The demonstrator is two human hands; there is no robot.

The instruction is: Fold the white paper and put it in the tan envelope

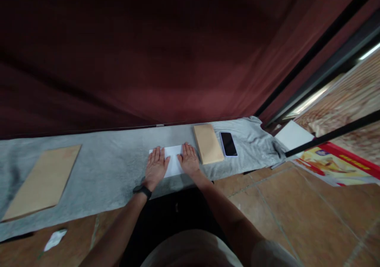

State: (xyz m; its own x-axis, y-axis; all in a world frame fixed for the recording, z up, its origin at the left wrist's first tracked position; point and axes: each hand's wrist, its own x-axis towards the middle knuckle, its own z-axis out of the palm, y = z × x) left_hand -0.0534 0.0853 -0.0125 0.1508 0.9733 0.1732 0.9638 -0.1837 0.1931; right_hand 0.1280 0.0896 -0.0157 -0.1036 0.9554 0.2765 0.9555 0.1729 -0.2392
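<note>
A white sheet of paper [172, 162] lies on the grey cloth in front of me. My left hand [156, 165] rests flat on its left part, fingers stretched forward and thumb pointing inward; a dark watch is on that wrist. Over the sheet's right part my right hand [189, 159] lies flat too, fingers straight. Between the two thumbs the paper's middle shows; the hands cover much of both sides. Just right of my right hand sits a stack of brown envelopes [208, 143], apart from the fingers.
A dark-screened phone [228, 144] lies right of the brown stack. Far left on the grey cloth [107, 160] is a large brown envelope [44, 180]. Behind rises a dark red curtain [178, 61]. A red and yellow box [335, 162] stands on the tiled floor at right, by black bars.
</note>
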